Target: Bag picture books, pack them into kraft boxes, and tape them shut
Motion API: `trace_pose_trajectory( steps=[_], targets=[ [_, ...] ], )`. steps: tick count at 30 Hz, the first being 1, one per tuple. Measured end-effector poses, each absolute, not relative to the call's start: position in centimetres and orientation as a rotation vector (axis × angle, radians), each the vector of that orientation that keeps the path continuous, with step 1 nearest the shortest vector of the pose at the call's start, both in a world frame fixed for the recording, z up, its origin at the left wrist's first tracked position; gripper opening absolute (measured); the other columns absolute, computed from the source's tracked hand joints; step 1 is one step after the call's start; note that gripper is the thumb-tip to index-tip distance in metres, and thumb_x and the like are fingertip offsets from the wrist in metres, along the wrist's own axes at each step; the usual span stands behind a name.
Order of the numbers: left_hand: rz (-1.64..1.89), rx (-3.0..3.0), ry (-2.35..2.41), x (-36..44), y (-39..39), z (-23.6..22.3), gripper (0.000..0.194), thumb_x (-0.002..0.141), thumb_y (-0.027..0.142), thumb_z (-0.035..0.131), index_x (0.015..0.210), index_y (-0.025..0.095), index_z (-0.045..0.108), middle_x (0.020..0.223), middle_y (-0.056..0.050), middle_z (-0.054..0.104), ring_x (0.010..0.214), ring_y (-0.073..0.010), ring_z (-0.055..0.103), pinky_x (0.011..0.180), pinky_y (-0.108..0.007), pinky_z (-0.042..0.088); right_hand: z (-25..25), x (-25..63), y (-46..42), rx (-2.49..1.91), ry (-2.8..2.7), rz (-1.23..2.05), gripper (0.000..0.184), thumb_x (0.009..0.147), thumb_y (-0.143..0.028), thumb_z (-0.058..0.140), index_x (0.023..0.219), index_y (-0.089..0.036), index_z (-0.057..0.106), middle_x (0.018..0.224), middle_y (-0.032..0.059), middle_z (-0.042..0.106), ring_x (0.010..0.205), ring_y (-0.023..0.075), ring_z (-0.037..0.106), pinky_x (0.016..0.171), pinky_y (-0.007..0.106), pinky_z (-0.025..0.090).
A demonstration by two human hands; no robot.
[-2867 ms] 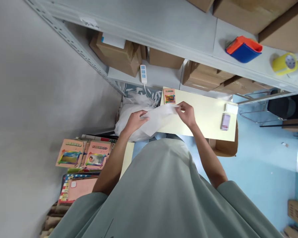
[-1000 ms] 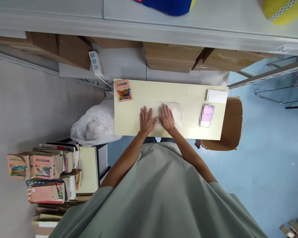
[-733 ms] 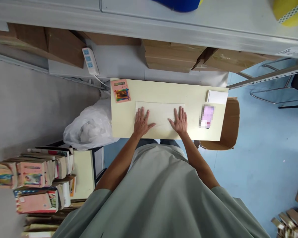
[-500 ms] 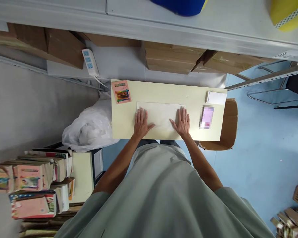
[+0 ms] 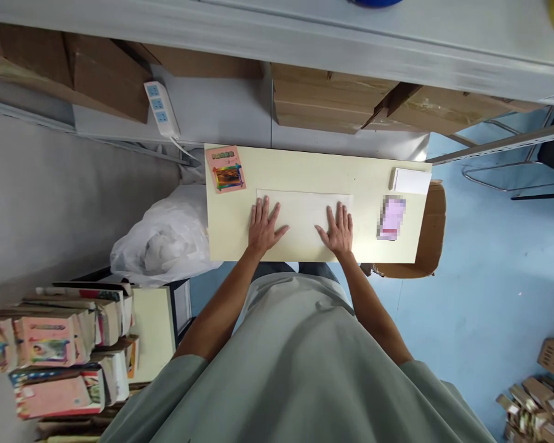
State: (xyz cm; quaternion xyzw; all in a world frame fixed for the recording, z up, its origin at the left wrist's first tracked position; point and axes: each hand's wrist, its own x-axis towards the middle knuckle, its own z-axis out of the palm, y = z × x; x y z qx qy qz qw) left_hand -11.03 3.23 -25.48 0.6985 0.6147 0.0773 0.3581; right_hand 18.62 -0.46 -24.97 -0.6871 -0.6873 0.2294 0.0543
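One white sheet [image 5: 300, 215] is spread lengthwise on the near half of a cream-coloured table [image 5: 305, 169]. The left hand [image 5: 261, 231] is laid flat over the sheet's left end and the right hand [image 5: 338, 231] over its right end; in both, the fingers are extended, the thumbs are turned inward, and nothing is grasped. A pink-covered booklet [image 5: 226, 170] is placed at the far left corner. Near the right end, a white block [image 5: 412, 181] is set beyond a purple object [image 5: 392, 216], whose details are obscured by pixelation. A bulging white plastic bag [image 5: 166, 240] is seen beside the table's left end, and a cardboard box [image 5: 434, 234] is partly hidden beneath the right. A power strip [image 5: 162, 111] is rested on the shelf [image 5: 216, 104] behind.
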Motion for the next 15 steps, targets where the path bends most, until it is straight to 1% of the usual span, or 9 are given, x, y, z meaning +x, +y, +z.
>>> trace_pose_trajectory(
  steps=[5, 9, 13, 15],
  targets=[
    [0.201, 1.813, 1.545, -11.2, 3.3, -25.6, 0.091, 0.103, 0.068, 0.060, 0.178, 0.020, 0.039, 0.190, -0.015, 0.008, 0.177, -0.0374, -0.007, 0.143, -0.064, -0.002, -24.1, 19.6, -0.8, -2.167, -2.102, 0.671, 0.088, 0.110, -0.072, 0.048, 0.178, -0.017, 0.038, 0.190, 0.0188, 0.017, 0.177, 0.0381, 0.013, 0.140, 0.068, 0.016],
    [0.209, 1.839, 1.535, -12.4, 3.2, -24.2, 0.089, 0.107, 0.065, 0.056, 0.178, 0.015, 0.037, 0.190, -0.018, 0.010, 0.178, -0.0376, -0.004, 0.143, -0.062, 0.000, -22.6, 17.8, -0.5, -2.213, -2.066, 0.662, 0.090, 0.110, -0.070, 0.049, 0.180, -0.016, 0.033, 0.190, 0.0172, 0.017, 0.177, 0.0401, 0.011, 0.140, 0.069, 0.014],
    [0.298, 1.710, 1.768, -15.9, 4.0, -22.6, 0.091, 0.109, 0.061, 0.052, 0.180, 0.011, 0.026, 0.190, -0.021, 0.009, 0.178, -0.0407, 0.000, 0.143, -0.062, 0.007, -21.2, 12.4, 1.2, -2.073, -2.106, 0.757, 0.085, 0.112, -0.061, 0.048, 0.181, -0.016, 0.030, 0.190, 0.0147, 0.019, 0.178, 0.0406, 0.007, 0.142, 0.068, 0.012],
    [0.361, 1.625, 1.898, -18.2, 5.1, -22.3, 0.088, 0.111, 0.058, 0.049, 0.180, 0.010, 0.023, 0.189, -0.023, 0.015, 0.177, -0.0402, 0.009, 0.143, -0.059, 0.013, -20.9, 8.3, 2.9, -1.944, -2.167, 0.812, 0.082, 0.114, -0.059, 0.045, 0.181, -0.016, 0.029, 0.190, 0.0130, 0.020, 0.178, 0.0389, 0.008, 0.143, 0.066, 0.010]
  ],
)
